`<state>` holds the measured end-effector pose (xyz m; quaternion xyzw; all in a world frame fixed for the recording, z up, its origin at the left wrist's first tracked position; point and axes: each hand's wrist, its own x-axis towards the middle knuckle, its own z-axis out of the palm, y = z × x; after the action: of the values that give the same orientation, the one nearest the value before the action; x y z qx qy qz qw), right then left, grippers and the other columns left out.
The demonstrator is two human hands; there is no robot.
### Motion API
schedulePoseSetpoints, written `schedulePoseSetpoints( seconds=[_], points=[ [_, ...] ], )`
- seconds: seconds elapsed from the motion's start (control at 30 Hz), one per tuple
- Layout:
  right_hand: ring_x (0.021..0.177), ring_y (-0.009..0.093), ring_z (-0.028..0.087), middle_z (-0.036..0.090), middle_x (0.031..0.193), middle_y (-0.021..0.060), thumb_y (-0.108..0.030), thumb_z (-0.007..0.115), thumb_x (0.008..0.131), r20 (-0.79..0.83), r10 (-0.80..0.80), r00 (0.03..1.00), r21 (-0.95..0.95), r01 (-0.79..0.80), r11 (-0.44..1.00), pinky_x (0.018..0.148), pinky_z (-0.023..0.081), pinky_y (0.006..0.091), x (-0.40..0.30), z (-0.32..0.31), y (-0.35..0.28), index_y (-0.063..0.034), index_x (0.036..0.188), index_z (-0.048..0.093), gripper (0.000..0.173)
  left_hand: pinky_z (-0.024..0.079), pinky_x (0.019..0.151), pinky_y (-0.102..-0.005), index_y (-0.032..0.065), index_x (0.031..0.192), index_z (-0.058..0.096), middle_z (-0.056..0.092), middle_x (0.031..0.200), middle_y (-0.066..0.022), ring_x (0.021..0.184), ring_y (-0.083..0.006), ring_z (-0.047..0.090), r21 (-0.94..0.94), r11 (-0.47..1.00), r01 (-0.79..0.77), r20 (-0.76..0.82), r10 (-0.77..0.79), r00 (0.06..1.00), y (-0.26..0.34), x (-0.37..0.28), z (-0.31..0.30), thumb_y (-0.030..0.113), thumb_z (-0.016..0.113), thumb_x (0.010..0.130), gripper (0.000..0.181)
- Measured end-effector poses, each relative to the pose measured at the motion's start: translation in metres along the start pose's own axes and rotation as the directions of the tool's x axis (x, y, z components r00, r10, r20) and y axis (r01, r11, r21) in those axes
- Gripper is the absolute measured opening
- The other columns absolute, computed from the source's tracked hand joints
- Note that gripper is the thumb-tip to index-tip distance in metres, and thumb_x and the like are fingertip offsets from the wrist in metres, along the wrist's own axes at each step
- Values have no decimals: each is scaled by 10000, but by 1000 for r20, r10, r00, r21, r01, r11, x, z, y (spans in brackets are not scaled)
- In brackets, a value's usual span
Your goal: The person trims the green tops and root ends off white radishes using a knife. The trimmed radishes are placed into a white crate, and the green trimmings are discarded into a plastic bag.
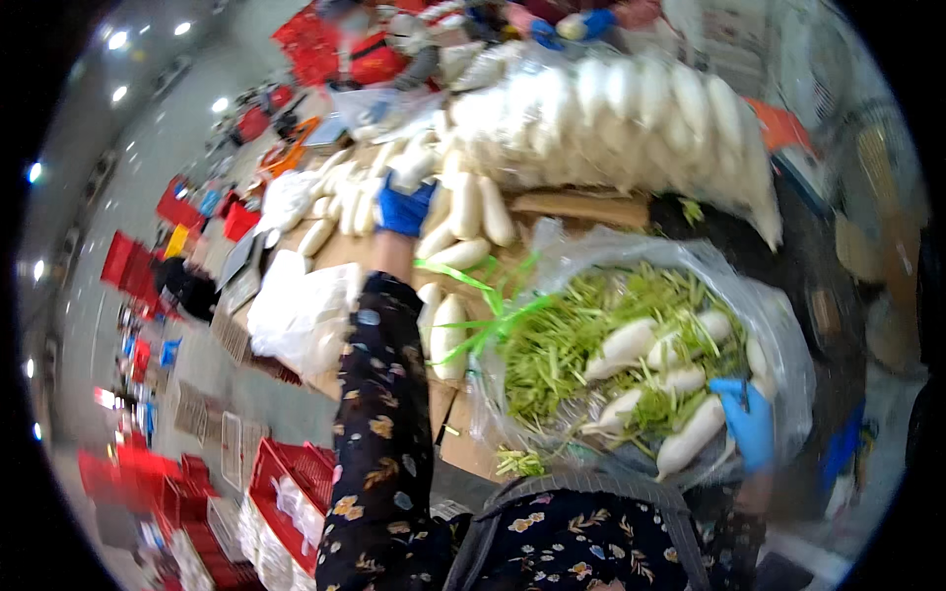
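My left hand [403, 207], in a dark blue glove, reaches forward onto the cardboard-covered table among white radishes. A white radish [414, 168] lies against its fingertips; blur hides whether the fingers grip it. My right hand [746, 419], in a light blue glove, is at the near right rim of a clear plastic bag [794, 369]. It is beside a large white radish [691, 437], with a small dark thing, not clear in kind, at its fingers. Inside the bag are cut green stems [547, 362] and several radishes. Bright green plastic ties [495, 318] lie at the bag's left side.
Bagged white radishes [613, 133] are piled along the far side. White plastic bags [303, 310] lie left of my left arm. Across the table a person's blue-gloved hands [584, 26] hold something pale. Red crates [292, 473] stand on the floor at lower left.
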<state>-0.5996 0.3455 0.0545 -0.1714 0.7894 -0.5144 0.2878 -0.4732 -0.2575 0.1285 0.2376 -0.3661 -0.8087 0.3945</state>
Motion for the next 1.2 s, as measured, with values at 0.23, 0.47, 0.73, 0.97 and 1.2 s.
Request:
schedulePoseSetpoints(
  seconds=[0.23,0.47,0.73,0.97,1.2],
  points=[
    [1063,114,543,569,1193,51,70,460,779,-9,-172,985,26,172,985,816,423,234,38,6,-1,-31,1237,516,472,436,927,-312,-11,1126,591,605,1161,-129,1058,-222,582,601,794,91,601,-525,603,-127,-95,98,155,492,920,283],
    [906,61,519,579,1160,27,77,409,785,7,-95,995,238,90,967,672,408,178,33,-2,-12,-15,1244,525,482,483,792,-408,115,1249,521,598,978,-210,916,-362,590,675,-193,-713,463,-642,611,-250,-188,123,357,775,637,705],
    [759,33,468,592,955,-8,74,437,786,47,-113,992,375,88,923,656,385,165,19,19,4,-34,1236,541,475,468,792,-452,63,1434,151,551,1019,-271,921,-413,557,702,-261,-663,428,-589,685,-252,-220,100,345,840,558,1150],
    [751,25,481,599,922,-23,54,465,817,92,-192,977,327,152,933,704,409,176,5,28,-9,-25,1202,562,405,464,817,-413,-18,1356,328,538,1092,-285,951,-408,554,834,-108,-541,426,-497,756,-252,-238,72,362,852,533,1047],
    [742,41,488,618,970,-24,1,508,854,53,-155,986,323,130,937,699,415,191,-13,23,-1,-21,1155,570,307,465,896,-345,-4,1348,371,540,1211,-146,1053,-238,564,601,620,504,249,-745,619,-209,-259,44,148,729,715,743]
  ],
)
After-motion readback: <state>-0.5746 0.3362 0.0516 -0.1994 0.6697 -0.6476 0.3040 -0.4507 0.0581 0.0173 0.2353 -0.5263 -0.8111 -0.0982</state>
